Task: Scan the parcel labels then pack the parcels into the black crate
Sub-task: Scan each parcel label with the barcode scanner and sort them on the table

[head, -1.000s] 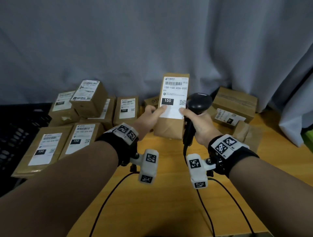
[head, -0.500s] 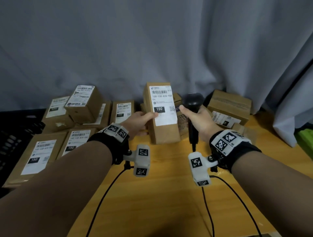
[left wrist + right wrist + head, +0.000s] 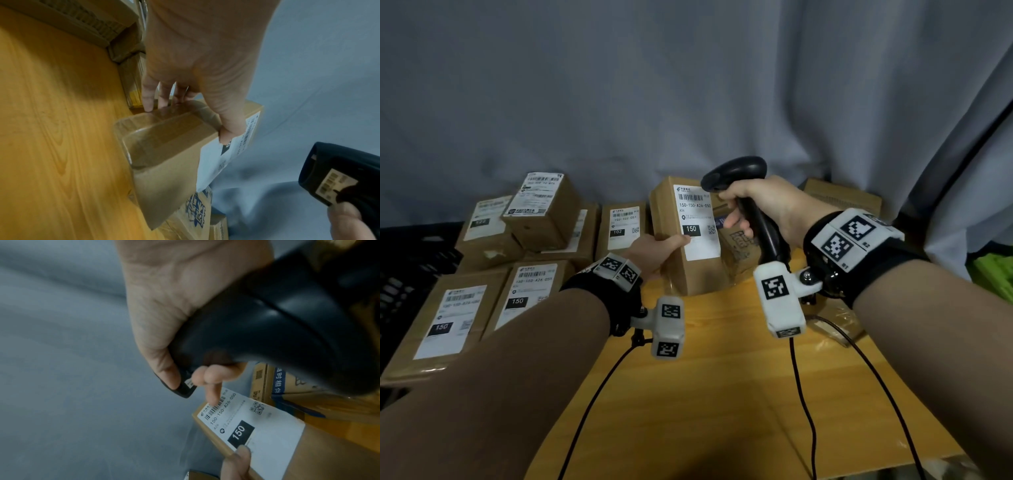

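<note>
Above the yellow wooden tabletop [image 3: 722, 394], item one: tall brown cardboard parcel [image 3: 688, 270] with a white shipping label [image 3: 697, 226] marked 150, standing upright on its short end, long axis vertical, label face turned toward me. My left hand [image 3: 654, 251] holds it from its left side, thumb pinched onto the label's lower edge and fingers curled behind the back face, as the left wrist view confirms. Item two: black handheld barcode scanner [image 3: 736, 171] with a trailing cable, gripped round the handle by my right hand [image 3: 767, 205]; its head sits just above and to the right of the parcel's top corner, close to the printed barcode. That relation governs the coming move, as I judge it: the barcode lies down and left of the scanner's nose, so the right hand is the nearer one for the read, and the nose needs tipping downward at the label. Item three: further brown labelled cartons [image 3: 517, 240], stacked and flat, to the left. Item four: black slotted crate [image 3: 404, 274], at far left beyond those cartons, well apart from the held parcel and on my left hand's side.
</note>
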